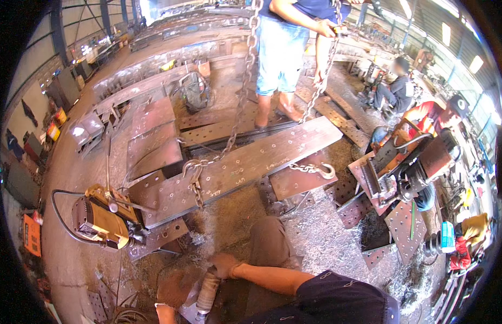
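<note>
Low in the picture, my right hand [225,265] is closed round the upper end of a ribbed brown cylinder [209,290] with a shiny metal end, whose kind I cannot make out. My left hand [178,287] is beside the cylinder, smeared by motion, and its fingers do not show clearly. Ahead lies a long steel plate [251,164] marked with small chalk circles. A chain [243,102] reaches down to a hook [192,166] at the plate's near edge. On the plate's left end stands a yellow magnetic drill [102,221] with a black hose.
A barefoot person [283,54] stands beyond the plate, a hand on a second chain [331,59]. That chain's hook [327,171] rests on a smaller plate. At right, a person in red [429,121] is by another drill [418,173]. Metal shavings [326,237] litter the floor.
</note>
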`<state>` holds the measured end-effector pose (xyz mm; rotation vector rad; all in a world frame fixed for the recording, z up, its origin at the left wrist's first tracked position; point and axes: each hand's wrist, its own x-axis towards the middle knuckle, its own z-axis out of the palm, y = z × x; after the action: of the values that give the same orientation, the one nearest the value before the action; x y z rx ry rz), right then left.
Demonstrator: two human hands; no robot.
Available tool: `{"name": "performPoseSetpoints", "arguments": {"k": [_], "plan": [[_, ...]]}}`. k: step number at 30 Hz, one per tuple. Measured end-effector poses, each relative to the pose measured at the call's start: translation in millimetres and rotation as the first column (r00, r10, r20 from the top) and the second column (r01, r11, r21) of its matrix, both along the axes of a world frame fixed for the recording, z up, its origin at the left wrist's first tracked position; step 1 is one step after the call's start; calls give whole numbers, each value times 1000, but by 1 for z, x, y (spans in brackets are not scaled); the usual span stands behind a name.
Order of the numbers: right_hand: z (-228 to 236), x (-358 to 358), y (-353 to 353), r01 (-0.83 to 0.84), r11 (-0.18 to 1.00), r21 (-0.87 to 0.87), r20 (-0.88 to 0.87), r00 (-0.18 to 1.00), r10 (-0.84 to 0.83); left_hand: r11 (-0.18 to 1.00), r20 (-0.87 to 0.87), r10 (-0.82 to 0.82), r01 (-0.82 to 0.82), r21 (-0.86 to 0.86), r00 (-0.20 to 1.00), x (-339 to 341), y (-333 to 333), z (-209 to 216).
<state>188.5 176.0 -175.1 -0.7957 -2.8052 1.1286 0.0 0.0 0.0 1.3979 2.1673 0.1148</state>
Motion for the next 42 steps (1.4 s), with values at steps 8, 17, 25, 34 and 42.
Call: {"name": "performPoseSetpoints", "arguments": {"k": [8,17,25,34,42], "plan": [[-13,13,-17,-209,954,216,77,977,196,983,-10,-182,182,27,983,11,-27,0],[-2,24,-28,-166,963,213,56,986,157,998,-92,-56,53,-34,994,54,-54,86],[-34,39,-18,30,988,153,-27,999,-26,997,-143,-65,69,29,988,47,-66,91],[-39,33,-13,53,996,75,182,981,-66,998,44,-37,34,58,998,37,-56,78],[-31,35,-13,77,996,48,166,983,-84,998,-3,-55,55,13,999,32,-55,65]]}}
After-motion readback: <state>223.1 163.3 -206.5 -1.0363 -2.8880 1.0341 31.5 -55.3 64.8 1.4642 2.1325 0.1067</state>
